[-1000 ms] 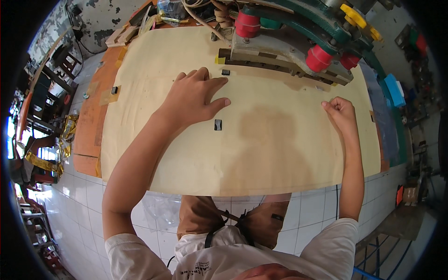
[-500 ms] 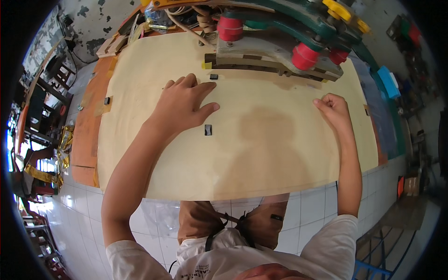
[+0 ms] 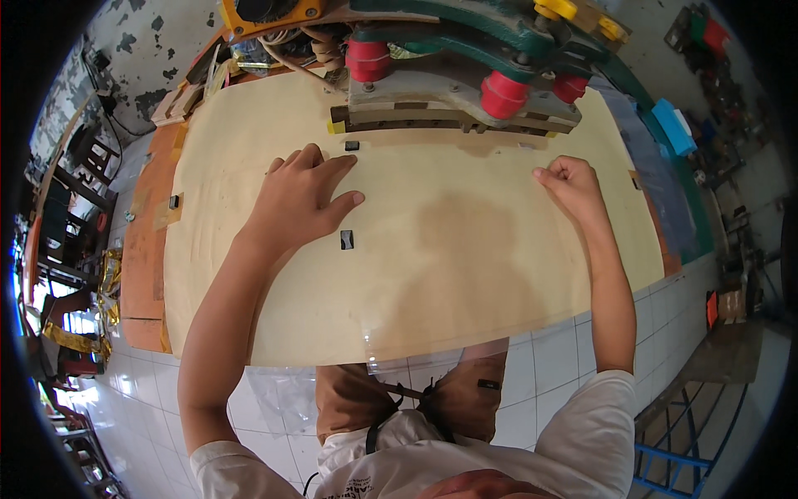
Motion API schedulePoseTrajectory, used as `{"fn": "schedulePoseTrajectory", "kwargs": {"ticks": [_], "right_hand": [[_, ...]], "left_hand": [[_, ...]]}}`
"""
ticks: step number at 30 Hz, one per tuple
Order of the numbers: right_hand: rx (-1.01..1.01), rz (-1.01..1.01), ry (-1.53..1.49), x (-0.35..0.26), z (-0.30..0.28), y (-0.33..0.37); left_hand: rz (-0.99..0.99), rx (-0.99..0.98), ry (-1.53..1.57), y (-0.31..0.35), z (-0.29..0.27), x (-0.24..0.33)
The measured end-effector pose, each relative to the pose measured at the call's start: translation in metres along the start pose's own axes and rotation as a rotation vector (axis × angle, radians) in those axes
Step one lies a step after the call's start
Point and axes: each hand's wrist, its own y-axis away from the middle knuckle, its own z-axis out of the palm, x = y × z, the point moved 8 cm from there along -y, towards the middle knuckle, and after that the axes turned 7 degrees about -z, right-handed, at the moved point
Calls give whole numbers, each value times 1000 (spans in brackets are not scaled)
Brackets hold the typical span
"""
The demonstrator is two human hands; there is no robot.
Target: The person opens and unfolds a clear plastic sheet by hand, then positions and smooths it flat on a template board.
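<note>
A large pale-yellow sheet (image 3: pixel 465 179) covers the worktable. Lying on its left half, my left hand (image 3: pixel 303 195) is open, with thumb and index finger apart. Its index fingertip comes close to a small black block (image 3: pixel 352 145). Below the thumb is a second small black piece (image 3: pixel 347 239) with a lighter middle. My right hand (image 3: pixel 572 185) is at the sheet's right part, fingers curled and thumb pressed to the index finger. Whatever that pinch holds is too small to make out. Clear plastic film (image 3: pixel 407 363) shows along the sheet's front edge.
A green press arm (image 3: pixel 457 21) with red knobs (image 3: pixel 503 94) carries a long metal bar (image 3: pixel 449 121) over the sheet's far side. A black block (image 3: pixel 174 201) sits on the left wooden edge. A light-blue box (image 3: pixel 673 126) stands at the right.
The whole view has shifted, so the press and sheet appear farther left. Both hands keep nearly the same pose and place on the sheet.
</note>
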Motion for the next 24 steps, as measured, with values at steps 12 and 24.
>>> {"fn": "schedulePoseTrajectory", "kwargs": {"ticks": [12,24], "right_hand": [[4,22,64,-3,0,2],[32,-65,-14,19,2,-8]], "left_hand": [[58,18,-14,3,0,2],[77,35,9,2,-5,1]]}}
